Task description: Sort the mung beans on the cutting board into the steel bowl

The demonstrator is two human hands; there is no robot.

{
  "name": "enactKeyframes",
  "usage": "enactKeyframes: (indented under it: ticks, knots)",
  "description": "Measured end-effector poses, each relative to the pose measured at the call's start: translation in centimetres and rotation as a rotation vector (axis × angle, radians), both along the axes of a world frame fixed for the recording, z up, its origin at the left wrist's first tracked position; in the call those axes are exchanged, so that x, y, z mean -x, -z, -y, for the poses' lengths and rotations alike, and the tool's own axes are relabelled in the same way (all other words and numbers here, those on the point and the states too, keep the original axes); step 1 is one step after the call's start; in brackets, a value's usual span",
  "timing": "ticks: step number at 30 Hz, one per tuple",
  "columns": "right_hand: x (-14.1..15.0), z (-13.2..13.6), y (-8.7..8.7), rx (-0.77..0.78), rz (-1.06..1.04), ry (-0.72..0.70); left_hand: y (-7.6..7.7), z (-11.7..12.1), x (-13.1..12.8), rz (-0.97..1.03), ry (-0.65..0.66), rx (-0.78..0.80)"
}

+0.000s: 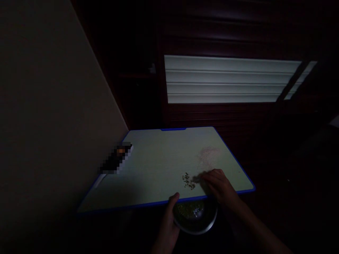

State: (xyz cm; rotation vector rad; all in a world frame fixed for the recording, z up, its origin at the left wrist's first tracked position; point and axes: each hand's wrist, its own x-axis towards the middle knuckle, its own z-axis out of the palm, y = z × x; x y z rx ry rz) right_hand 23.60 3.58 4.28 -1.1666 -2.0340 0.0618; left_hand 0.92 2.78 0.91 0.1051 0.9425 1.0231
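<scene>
Just below the near edge of a pale, blue-rimmed board (pixel 153 158), my left hand (pixel 171 218) grips the left side of a metal bowl (pixel 194 232). Small greenish grains (pixel 186 210) lie inside it. On the board above the bowl is a little scatter of dark grains (pixel 187 181). My right hand (pixel 215 180) is at the board's surface to the right of these grains, fingers drawn together and pointing at them. Whatever its fingertips may pinch is too dark and small to make out.
A pinkish powdery patch (pixel 208 156) lies farther back on the board's right. At the left edge rests a dark, blurred-out flat object (pixel 116 160) with a white edge. A plain wall (pixel 53 106) borders the left; dark wooden furniture with white slats (pixel 225 81) stands behind.
</scene>
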Motion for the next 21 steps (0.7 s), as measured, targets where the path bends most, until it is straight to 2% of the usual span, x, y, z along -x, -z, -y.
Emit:
enactKeyframes:
  ticks: [5,10,17,21]
  knots:
    - [-0.6,1.0,1.4,-0.022,-0.09,0.005,0.9,-0.3,-0.2,-0.006,-0.014,0.003]
    - [-1.1,1.2,2.4,0.008,-0.207,0.069,0.5,-0.3,-0.2,0.014,-0.023,-0.016]
    - [-0.9,1.5,1.8,0.05,-0.171,-0.045,0.6,-0.5,-0.2,0.001,-0.018,0.021]
    - [-0.9,1.7,1.6,0.036,-0.179,-0.016,0.7,-0.3,0.2,-0.022,-0.003,0.048]
